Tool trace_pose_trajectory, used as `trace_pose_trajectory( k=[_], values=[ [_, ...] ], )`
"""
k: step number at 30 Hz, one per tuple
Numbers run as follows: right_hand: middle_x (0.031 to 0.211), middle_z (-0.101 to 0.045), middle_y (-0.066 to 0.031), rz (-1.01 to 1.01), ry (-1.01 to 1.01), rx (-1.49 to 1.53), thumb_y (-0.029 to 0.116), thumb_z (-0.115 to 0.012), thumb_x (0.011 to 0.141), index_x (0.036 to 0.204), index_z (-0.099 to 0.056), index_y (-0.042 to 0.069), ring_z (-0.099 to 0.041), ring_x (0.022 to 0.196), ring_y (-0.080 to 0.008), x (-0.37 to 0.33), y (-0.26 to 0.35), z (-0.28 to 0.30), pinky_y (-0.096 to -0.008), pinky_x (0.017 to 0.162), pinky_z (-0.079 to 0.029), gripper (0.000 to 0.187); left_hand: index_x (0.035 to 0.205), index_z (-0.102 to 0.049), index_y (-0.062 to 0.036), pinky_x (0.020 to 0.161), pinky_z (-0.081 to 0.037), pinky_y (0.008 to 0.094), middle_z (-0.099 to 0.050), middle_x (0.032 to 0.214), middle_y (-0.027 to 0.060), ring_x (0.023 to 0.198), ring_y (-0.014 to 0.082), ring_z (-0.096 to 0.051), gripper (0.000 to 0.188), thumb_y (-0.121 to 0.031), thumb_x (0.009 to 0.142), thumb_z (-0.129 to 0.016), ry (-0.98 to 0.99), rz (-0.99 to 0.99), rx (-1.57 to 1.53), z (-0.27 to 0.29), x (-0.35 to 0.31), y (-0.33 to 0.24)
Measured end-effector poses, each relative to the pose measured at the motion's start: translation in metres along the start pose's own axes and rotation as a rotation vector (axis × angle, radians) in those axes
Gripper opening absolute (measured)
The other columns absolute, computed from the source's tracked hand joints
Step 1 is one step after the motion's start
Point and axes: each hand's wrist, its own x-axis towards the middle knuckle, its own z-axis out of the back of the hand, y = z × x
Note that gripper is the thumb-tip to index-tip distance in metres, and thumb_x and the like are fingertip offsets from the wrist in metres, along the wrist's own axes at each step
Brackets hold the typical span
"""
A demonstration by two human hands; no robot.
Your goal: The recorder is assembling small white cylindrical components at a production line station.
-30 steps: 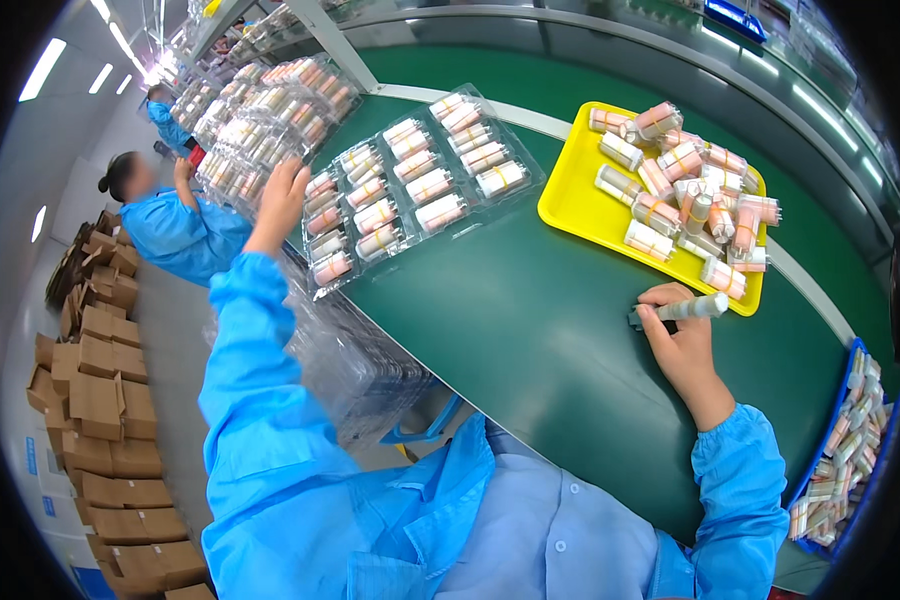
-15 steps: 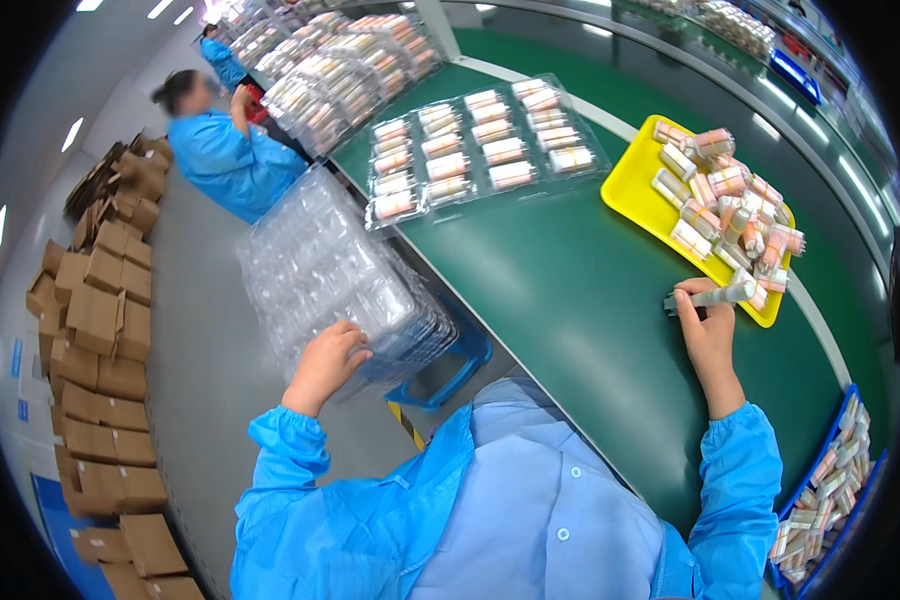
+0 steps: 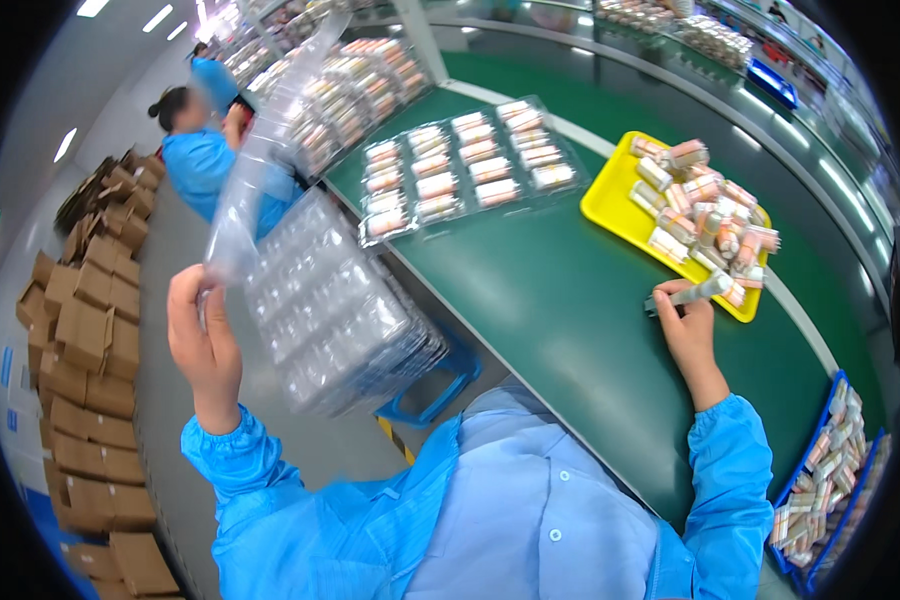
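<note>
My left hand [image 3: 206, 345] pinches the lower edge of a clear plastic blister tray [image 3: 260, 160], which stands tilted on edge above a stack of like trays [image 3: 320, 300]. In my right hand [image 3: 692, 345] is a grey-green pen-like tool [image 3: 698, 291], its thicker end pointing to the right. Just beyond that hand, a yellow tray [image 3: 615, 205] holds a heap of small wrapped rolls [image 3: 705, 215] with pink and white bands. Farther off on the green table [image 3: 530, 290] lies a clear tray filled with rows of such rolls [image 3: 490, 165].
The tray stack rests on a blue stool [image 3: 445, 390] left of the table. Blue bins of rolls [image 3: 820, 480] stand at the right. Filled trays [image 3: 370, 90] are piled at the back, near a person in blue [image 3: 195, 160]. Cardboard boxes [image 3: 90, 350] line the left wall.
My left hand has moved left and lifted one clear tray off the stack. My right hand keeps the pen-like tool over the table; the view has shifted slightly.
</note>
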Motion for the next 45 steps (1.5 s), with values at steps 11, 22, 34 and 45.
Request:
trace_pose_trajectory(
  k=[11, 22, 34, 45],
  values=[
    [0.084, -0.068, -0.0077, -0.044, 0.009, 0.009, 0.013, -0.072, 0.091, 0.095, -0.068, 0.001, -0.064, 0.074, -0.0153, 0.001, 0.001, 0.001, -0.0297, 0.068, -0.050, 0.014, 0.093, -0.071, -0.0045, 0.109, -0.043, 0.0461, -0.070, 0.109, 0.0105, 0.118, 0.0341, -0.061, 0.034, 0.018, 0.076, -0.052, 0.618, -0.427, -0.104, -0.250, 0.017, 0.141],
    [0.088, -0.068, -0.0102, -0.026, -0.004, -0.035, 0.011, -0.073, 0.089, 0.093, -0.068, 0.001, -0.065, 0.077, -0.0195, 0.001, 0.001, 0.003, -0.0318, 0.068, -0.051, 0.012, 0.132, -0.064, 0.0006, 0.092, -0.048, 0.0323, -0.070, 0.120, 0.0141, 0.107, 0.0200, -0.063, 0.046, -0.004, 0.086, -0.062, 0.607, 0.679, -0.397, -0.297, 0.014, 0.151],
    [0.087, -0.067, -0.0104, -0.007, -0.005, -0.032, 0.010, -0.074, 0.088, 0.092, -0.069, 0.001, -0.064, 0.075, -0.0203, 0.003, 0.004, 0.001, -0.0318, 0.067, -0.050, 0.011, 0.128, -0.067, 0.0027, 0.099, -0.047, 0.0338, -0.071, 0.122, 0.0170, 0.115, 0.0239, -0.065, 0.042, 0.002, 0.090, -0.051, 0.537, 0.746, -0.324, -0.330, 0.027, 0.195],
    [0.085, -0.069, -0.0082, 0.001, 0.009, -0.003, 0.015, -0.075, 0.089, 0.095, -0.069, 0.004, -0.065, 0.072, -0.0193, 0.003, 0.002, 0.003, -0.0321, 0.066, -0.053, 0.014, 0.136, -0.058, -0.0085, 0.106, -0.040, 0.0592, -0.050, 0.146, 0.0224, 0.137, 0.0426, -0.044, 0.050, -0.010, 0.087, -0.067, 0.310, -0.125, 0.463, -0.341, 0.094, 0.078]
  ],
)
